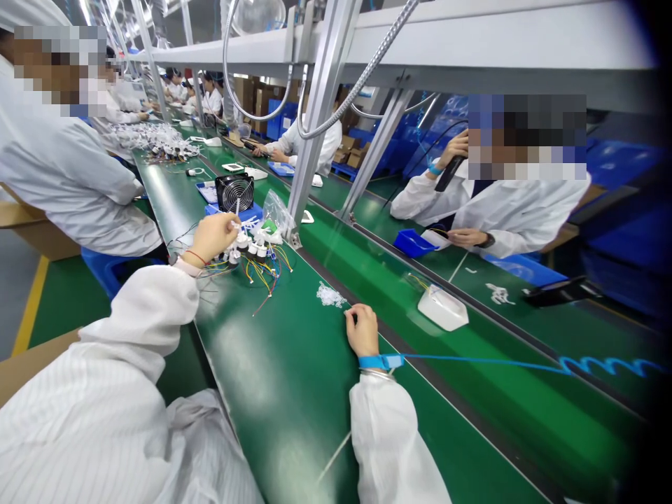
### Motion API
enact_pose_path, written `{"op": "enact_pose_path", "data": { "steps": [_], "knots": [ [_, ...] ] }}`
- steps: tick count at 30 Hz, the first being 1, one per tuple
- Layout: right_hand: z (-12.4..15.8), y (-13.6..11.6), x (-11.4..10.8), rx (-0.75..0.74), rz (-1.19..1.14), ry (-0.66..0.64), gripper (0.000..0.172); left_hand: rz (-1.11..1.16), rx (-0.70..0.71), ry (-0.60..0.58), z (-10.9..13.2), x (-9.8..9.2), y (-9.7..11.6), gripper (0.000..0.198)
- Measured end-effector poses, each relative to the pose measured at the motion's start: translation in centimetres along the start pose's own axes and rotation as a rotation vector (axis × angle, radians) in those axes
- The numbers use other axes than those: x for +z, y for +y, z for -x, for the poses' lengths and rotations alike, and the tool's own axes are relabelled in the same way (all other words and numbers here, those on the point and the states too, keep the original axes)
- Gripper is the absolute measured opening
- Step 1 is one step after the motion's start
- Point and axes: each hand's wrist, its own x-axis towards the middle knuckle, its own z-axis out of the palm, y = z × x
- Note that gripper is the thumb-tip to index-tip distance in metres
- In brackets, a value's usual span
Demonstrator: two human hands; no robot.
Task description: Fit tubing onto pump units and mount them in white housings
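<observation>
White sleeves (391, 434) fill the foreground, leading to two bare hands over the green tabletop (262, 392). Left hand (215, 236) has its fingers drawn together at the edge of a heap of white parts with coloured wires (255, 245); whether it grips one of them, I cannot tell. Right hand (363, 329), with a blue strap (381, 361) around its wrist, is curled with thumb and forefinger nearly meeting, just beside a small pile of clear pieces (330, 295); anything pinched there is too small to make out. Just beyond the heap, a black fan (234, 192) stands upright near a clear plastic bag (278, 213). Across a metal post (320, 119), a white housing (442, 308) lies on the green belt (504, 378). Farther over, a co-worker (504, 203) in white raises a dark object (450, 173) behind a blue bin (414, 242). Another person (68, 182) sits at the left, near a distant mound of white parts (157, 140).
</observation>
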Motion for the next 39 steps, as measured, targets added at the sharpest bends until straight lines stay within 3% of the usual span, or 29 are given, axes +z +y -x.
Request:
{"op": "enact_pose_path", "data": {
  "steps": [5, 8, 10, 15, 18, 23, 26, 28, 30, 32, 34, 36, 39],
  "knots": [
    [0.1, 0.2, 0.2, -0.019, -0.030, 0.032, 0.014, 0.212, 0.015, 0.158, -0.7, -2.8, 1.0, 0.022],
    [0.2, 0.3, 0.2, -0.032, -0.041, 0.046, 0.014, 0.233, 0.055, 0.004, -1.6, -3.2, 1.6, 0.017],
    [0.3, 0.3, 0.2, -0.038, -0.047, 0.054, 0.014, 0.280, 0.074, -0.011, -2.0, -4.0, 2.1, 0.017],
    [0.4, 0.4, 0.1, -0.039, -0.062, 0.081, 0.015, 0.478, 0.133, 0.521, -2.8, -8.6, 4.0, 0.020],
    [0.4, 0.4, 0.1, -0.036, -0.072, 0.091, 0.015, 0.583, 0.223, 0.630, -3.2, -10.4, 5.0, 0.019],
    [0.5, 0.4, 0.1, -0.035, -0.085, 0.091, 0.015, 0.612, 0.227, 0.360, -4.1, -10.8, 5.7, 0.016],
    [0.5, 0.4, 0.1, -0.036, -0.091, 0.090, 0.015, 0.588, 0.217, 0.471, -3.7, -9.8, 5.2, 0.014],
    [0.5, 0.5, 0.1, -0.039, -0.092, 0.092, 0.014, 0.536, 0.262, 0.434, -2.4, -7.7, 4.7, 0.016],
    [0.6, 0.5, 0.0, -0.044, -0.094, 0.091, 0.014, 0.433, 0.368, 0.096, -0.3, -4.7, 4.4, 0.010],
    [0.6, 0.5, 0.0, -0.051, -0.097, 0.088, 0.015, 0.408, 0.440, -0.083, 1.6, -1.8, 4.5, 0.005],
    [0.7, 0.4, 0.0, -0.055, -0.102, 0.087, 0.015, 0.358, 0.497, -0.200, 2.5, -0.5, 4.8, 0.006],
    [0.7, 0.3, -0.1, -0.053, -0.108, 0.088, 0.015, 0.353, 0.498, -0.083, 1.7, -1.5, 5.3, 0.011],
    [0.7, 0.2, -0.1, -0.042, -0.120, 0.086, 0.015, 0.500, 0.510, 0.308, -0.9, -5.8, 6.5, 0.016]
  ]
}}
